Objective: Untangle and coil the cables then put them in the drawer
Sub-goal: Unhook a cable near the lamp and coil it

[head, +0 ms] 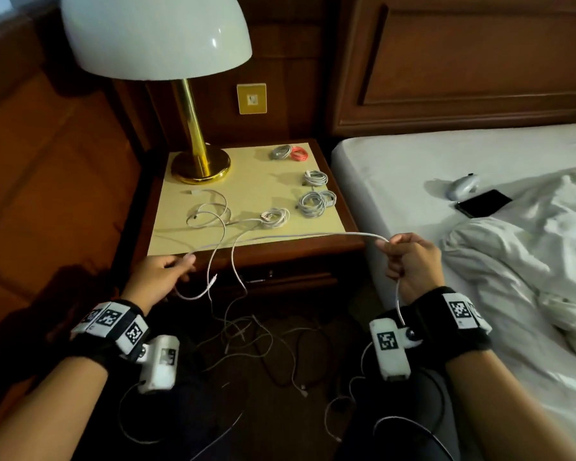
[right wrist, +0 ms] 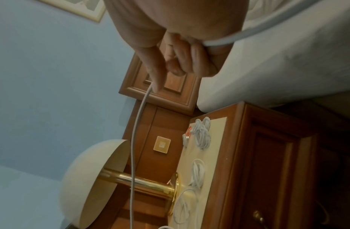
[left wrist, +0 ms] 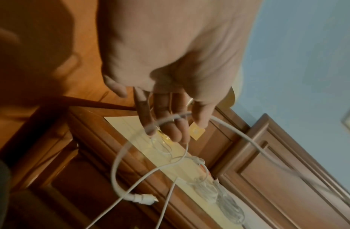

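White cable (head: 300,236): stretched between both hands before tabletop (head: 246,227) front edge. Left hand (head: 160,277), 9 o'clock, grip pinching one end; right hand (head: 413,261), 3 o'clock, grip closed around it. Coiled cables (head: 316,202) on tabletop, 1 o'clock.

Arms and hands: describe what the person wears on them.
Both forearms are bare, no sleeves. The left wrist and right wrist each carry a black strap with white square tags printed with black block patterns, plus a white, rounded camera unit with a thin cable. The hands are bare.
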{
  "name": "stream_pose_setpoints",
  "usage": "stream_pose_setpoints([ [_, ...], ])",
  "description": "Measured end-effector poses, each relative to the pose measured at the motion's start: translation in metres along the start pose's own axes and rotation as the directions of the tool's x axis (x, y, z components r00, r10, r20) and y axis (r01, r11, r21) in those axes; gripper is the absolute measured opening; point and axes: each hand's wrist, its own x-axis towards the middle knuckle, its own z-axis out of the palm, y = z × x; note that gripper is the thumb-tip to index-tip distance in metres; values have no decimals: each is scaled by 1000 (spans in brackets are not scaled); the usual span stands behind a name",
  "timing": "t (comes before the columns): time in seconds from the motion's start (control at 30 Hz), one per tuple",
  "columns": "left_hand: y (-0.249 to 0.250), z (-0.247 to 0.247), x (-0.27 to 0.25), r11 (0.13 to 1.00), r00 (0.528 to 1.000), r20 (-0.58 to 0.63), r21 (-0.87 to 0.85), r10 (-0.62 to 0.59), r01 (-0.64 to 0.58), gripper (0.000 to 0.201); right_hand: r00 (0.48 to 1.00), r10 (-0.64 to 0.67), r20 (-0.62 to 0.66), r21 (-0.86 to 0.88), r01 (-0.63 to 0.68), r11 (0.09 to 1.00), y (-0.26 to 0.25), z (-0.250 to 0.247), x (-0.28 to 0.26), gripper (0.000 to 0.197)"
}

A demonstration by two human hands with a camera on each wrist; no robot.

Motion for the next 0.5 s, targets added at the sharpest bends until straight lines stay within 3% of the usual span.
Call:
stream_pose_setpoints([
  [0.1,6,-5,-1,991,999,-15,-128,-50,47,37,999,-11,-53,-119,4,993,9,-4,6,31],
  [0.2,13,-7,-3,927,969,54,-282,-242,247,42,998,-20,-54,-283,4,959,24,-5,6,26],
  [0.27,19,-9,-4,815,923,117,-438,-366,378,44,1000,-9,-29,-383,-3,924,36,-6,1,24],
  [0.33,24,-12,-8,648,883,226,-608,-412,458,46,1000,15,9,-470,-9,883,48,-6,-6,25],
  [0.43,32,-11,-20,388,867,372,-783,-332,485,44,997,44,65,-604,4,797,61,-6,-16,25],
  [0.5,38,-9,-31,283,893,368,-855,-260,435,36,987,75,139,-732,51,680,65,-3,-23,27],
])
